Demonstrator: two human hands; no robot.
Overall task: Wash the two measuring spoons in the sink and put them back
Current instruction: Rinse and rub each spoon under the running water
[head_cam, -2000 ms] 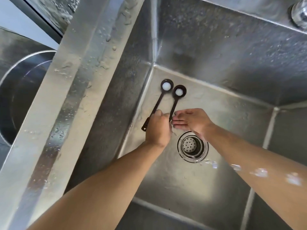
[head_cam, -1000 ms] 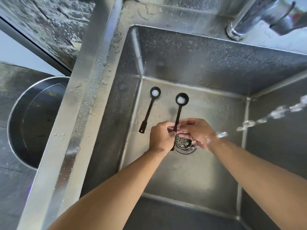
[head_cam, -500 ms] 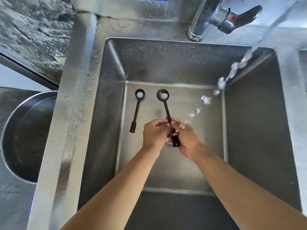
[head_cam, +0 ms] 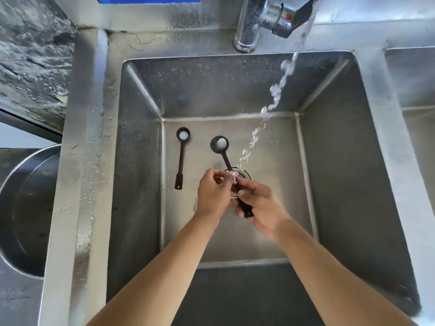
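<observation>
Head view: both hands (head_cam: 237, 198) pinch one spoon (head_cam: 220, 147), hiding its handle and drain.

bare sink floor (head_cam: 277, 196) right, spoon (head_cam: 180, 158) left, seemingly apart

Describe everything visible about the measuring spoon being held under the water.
The held measuring spoon is dark, thin and long-handled, with a small round bowl showing a white patch, either residue or glare. It points away from the person, bowl lifted above the sink floor. The right hand grips its flat handle end; the left hand pinches mid-handle, where the water stream lands.
</observation>
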